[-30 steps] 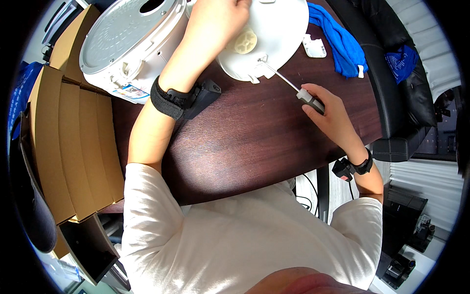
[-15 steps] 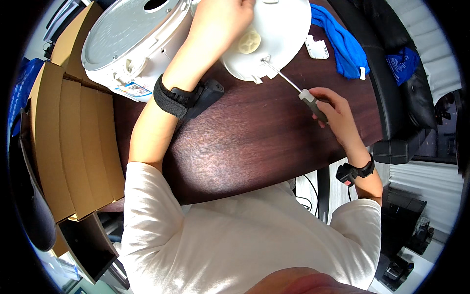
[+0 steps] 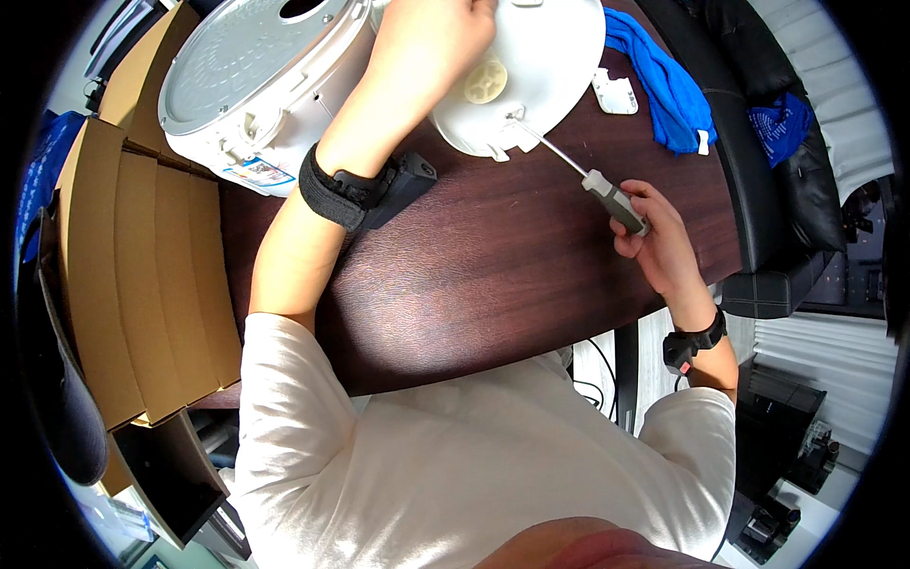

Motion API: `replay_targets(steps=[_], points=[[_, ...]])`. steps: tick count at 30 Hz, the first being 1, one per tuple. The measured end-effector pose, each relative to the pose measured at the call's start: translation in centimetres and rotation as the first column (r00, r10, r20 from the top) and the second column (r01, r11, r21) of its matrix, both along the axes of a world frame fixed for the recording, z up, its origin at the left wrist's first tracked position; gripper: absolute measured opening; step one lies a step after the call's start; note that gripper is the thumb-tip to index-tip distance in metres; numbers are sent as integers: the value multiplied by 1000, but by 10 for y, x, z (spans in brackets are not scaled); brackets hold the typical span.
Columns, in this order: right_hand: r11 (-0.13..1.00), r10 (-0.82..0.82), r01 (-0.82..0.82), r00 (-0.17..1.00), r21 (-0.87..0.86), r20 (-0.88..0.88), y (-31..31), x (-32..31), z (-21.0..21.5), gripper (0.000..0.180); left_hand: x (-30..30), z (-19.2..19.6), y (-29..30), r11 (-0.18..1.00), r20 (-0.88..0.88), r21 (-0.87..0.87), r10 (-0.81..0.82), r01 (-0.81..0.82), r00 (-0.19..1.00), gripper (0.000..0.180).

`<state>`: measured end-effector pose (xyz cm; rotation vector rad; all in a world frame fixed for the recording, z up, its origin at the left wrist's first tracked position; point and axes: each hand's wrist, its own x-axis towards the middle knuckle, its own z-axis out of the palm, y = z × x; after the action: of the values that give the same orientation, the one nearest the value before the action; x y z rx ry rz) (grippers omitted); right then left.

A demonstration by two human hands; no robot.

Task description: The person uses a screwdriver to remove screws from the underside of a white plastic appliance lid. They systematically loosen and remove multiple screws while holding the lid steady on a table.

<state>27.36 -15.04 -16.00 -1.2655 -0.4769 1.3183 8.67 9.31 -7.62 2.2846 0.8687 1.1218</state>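
Note:
A white round plastic cover [image 3: 559,66] lies tilted toward me at the top of the head view, with a cream-coloured round knob-like part [image 3: 485,82] on it. My left hand [image 3: 431,43] grips the cover at its left side, fingers curled; the fingertips are partly hidden and cut by the upper edge. In my right hand [image 3: 661,237] is a screwdriver [image 3: 611,197] with a grey and light handle. Its tip meets a small post near the cover's lower edge. The fingers wrap loosely round the handle end.
A white appliance body [image 3: 275,104] with a grey metal base stands left of the cover on the dark wooden table [image 3: 474,266]. To the right lie a small white plastic piece [image 3: 615,93] and a blue cloth [image 3: 664,85]. Cardboard boxes [image 3: 142,284] line the left side.
My right hand has shifted slightly down and right along the screwdriver handle and turned, its fingers opening up somewhat. The cover has moved very slightly right; the screwdriver tip stays on its post.

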Motion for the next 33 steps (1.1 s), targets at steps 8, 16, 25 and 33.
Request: replay_targets(steps=[8,16,25,33], points=[[956,-291,264,904,127,314,2,-21,4,25,0,-2,1,1000,9,16,-5,5,1000,17],[928,-333,7,462,373,822,6,-25,3,30,1,-3,0,999,13,37,-2,2,1000,17],[831,-415,-464,-151,306,897,13,-27,28,31,0,-2,1,1000,9,27,-7,7,1000,17],[765,-462,-337,306,549,832,20,-37,8,32,1,-4,2,999,13,51,6,-7,1000,17]])
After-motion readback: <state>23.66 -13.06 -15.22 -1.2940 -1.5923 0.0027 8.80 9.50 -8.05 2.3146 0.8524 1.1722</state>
